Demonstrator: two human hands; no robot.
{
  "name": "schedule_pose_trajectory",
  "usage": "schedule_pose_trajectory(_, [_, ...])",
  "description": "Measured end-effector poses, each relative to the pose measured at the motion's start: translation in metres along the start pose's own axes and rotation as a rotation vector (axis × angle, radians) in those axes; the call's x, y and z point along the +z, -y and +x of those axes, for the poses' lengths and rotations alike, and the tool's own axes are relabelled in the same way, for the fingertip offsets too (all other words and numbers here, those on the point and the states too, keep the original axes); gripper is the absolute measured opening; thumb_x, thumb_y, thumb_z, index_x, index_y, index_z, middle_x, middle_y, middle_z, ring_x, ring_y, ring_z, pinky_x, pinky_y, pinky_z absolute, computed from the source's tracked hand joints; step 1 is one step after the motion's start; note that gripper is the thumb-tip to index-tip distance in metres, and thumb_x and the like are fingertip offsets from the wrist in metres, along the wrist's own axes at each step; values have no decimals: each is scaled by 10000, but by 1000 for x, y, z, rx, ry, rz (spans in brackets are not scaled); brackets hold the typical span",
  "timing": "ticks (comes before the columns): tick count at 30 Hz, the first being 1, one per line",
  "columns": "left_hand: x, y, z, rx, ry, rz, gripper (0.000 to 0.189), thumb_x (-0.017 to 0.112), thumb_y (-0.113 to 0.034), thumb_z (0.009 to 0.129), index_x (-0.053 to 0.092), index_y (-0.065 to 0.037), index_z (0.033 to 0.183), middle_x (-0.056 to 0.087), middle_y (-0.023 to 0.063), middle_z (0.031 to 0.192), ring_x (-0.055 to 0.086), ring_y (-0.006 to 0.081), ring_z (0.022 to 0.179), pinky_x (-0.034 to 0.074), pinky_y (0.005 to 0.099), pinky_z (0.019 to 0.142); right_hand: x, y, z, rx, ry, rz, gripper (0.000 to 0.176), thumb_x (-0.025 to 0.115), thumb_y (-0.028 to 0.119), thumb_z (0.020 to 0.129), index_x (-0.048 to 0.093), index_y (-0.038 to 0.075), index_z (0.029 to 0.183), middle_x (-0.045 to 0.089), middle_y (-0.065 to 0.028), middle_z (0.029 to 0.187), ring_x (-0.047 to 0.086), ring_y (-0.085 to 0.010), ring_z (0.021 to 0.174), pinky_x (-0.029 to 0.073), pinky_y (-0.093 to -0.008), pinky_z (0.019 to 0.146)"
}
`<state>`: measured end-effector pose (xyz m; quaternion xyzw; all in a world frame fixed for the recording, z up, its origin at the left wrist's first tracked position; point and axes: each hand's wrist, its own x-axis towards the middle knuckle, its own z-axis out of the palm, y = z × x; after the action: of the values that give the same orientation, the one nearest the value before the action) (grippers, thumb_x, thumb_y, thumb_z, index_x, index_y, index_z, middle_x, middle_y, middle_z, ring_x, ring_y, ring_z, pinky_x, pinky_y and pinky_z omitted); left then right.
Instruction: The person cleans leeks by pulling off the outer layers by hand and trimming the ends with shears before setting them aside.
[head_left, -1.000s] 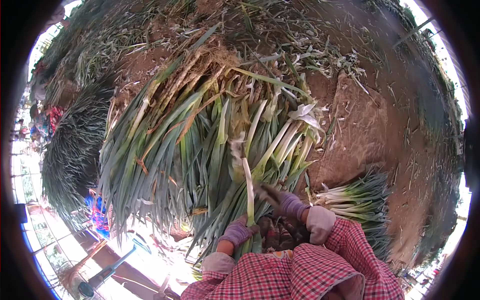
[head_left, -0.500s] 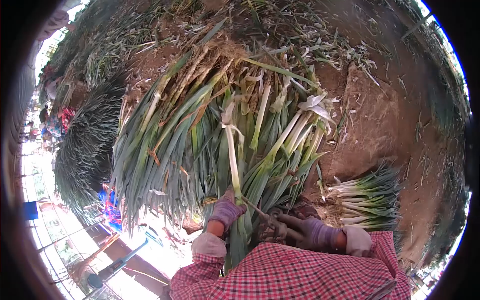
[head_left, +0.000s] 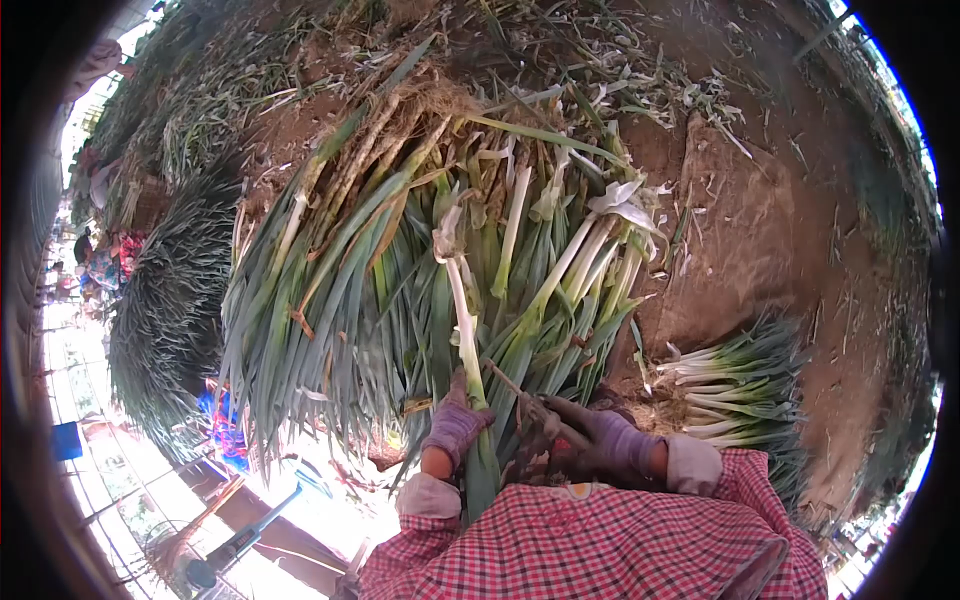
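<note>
Stalk pile [head_left: 400, 290] blocks fwd; ground [head_left: 735, 240] fwd-R passable.

The leek [head_left: 465, 328] is white and green, the gloves [head_left: 458, 427] purple, the shirt [head_left: 600, 535] checked (red, black, white).

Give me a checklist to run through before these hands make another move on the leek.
1. Left hand secure on the held leek: ok, closed around its green part.
2. Held leek's pale stalk uncovered by the hands: ok, it extends beyond the left hand, toward the top of the picture.
3. Held leek free of loose skin: not ok, a pale flap hangs near its far end.
4. Thin strip by the right hand identified: cannot tell, blade or stalk.
5. Small leek stack at right lined up: ok, pale ends mostly face left.
</note>
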<state>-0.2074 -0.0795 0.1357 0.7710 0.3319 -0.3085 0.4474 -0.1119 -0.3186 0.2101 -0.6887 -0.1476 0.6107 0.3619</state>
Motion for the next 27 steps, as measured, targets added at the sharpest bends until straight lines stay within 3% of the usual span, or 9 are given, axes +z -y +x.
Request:
schedule_pose_trajectory(6, [2, 10, -15, 114, 34, -282, 887, 743, -132, 667, 303, -25, 1430, 539, 191, 1262, 536, 259, 1130, 413, 315, 968, 2, -37, 79, -202, -208, -187, 737, 642, 363, 823, 303, 153, 1442, 621, -227, 1105, 608, -375, 1025, 478, -390, 895])
schedule_pose_trajectory(10, [8, 18, -17, 146, 55, -402, 856, 744, -128, 680, 332, -26, 1424, 492, 157, 1326, 473, 240, 1202, 375, 316, 1010, -12, -19, 120, -117, -322, -249, 701, 636, 395, 818, 338, 222, 1428, 638, -230, 1029, 623, -389, 964, 499, -397, 847])
schedule_pose_trajectory(13, [6, 12, -24, 195, 88, -409, 835, 740, -126, 690, 345, -21, 1418, 491, 147, 1330, 466, 213, 1201, 374, 308, 1004, -31, 1, 141, 94, -195, -347, 638, 591, 434, 849, 360, 255, 1416, 646, -222, 1012, 629, -373, 971, 508, -402, 819])
schedule_pose_trajectory(15, [16, 16, -27, 207, 121, -561, 809, 734, -128, 702, 362, -23, 1412, 524, 125, 1287, 486, 188, 1157, 391, 294, 977, -35, -4, 158, 21, -324, -217, 575, 479, 484, 920, 361, 238, 1425, 664, -196, 849, 671, -315, 792, 503, -418, 719])
schedule_pose_trajectory(19, [21, 15, -24, 213, 152, -508, 797, 734, -138, 711, 369, -18, 1409, 553, 104, 1238, 504, 174, 1113, 406, 293, 953, -23, -24, 137, -24, -273, -291, 583, 449, 509, 928, 355, 223, 1427, 657, -198, 973, 659, -314, 897, 510, -412, 764])
schedule_pose_trajectory(21, [19, 9, -27, 122, 218, -449, 780, 730, -138, 719, 377, -12, 1403, 575, 90, 1195, 524, 171, 1078, 422, 303, 940, -10, -29, 119, -256, -194, -445, 601, 443, 515, 930, 349, 194, 1429, 626, -193, 1099, 626, -314, 992, 523, -381, 776])
schedule_pose_trajectory(23, [30, 14, -29, 138, 242, -498, 787, 727, -139, 710, 377, -27, 1407, 566, 106, 1226, 522, 177, 1100, 413, 304, 954, -28, -33, 116, -159, -193, -410, 593, 490, 446, 932, 335, 176, 1437, 585, -175, 1213, 587, -286, 1086, 515, -336, 829])
schedule_pose_trajectory(25, [33, 6, -31, 162, 240, -547, 796, 725, -141, 701, 377, -41, 1410, 557, 122, 1258, 519, 183, 1121, 404, 306, 968, -53, -44, 120, -188, -461, 175, 566, 463, 473, 936, 353, 201, 1420, 627, -190, 1129, 628, -317, 1032, 489, -393, 892])
schedule_pose_trajectory(27, [24, -13, -40, 313, 230, -508, 791, 716, -101, 715, 362, -42, 1420, 533, 114, 1288, 490, 186, 1168, 383, 304, 993, -75, -35, 100, 44, -444, 161, 564, 474, 446, 941, 357, 174, 1421, 619, -175, 1153, 619, -297, 1057, 466, -372, 930])
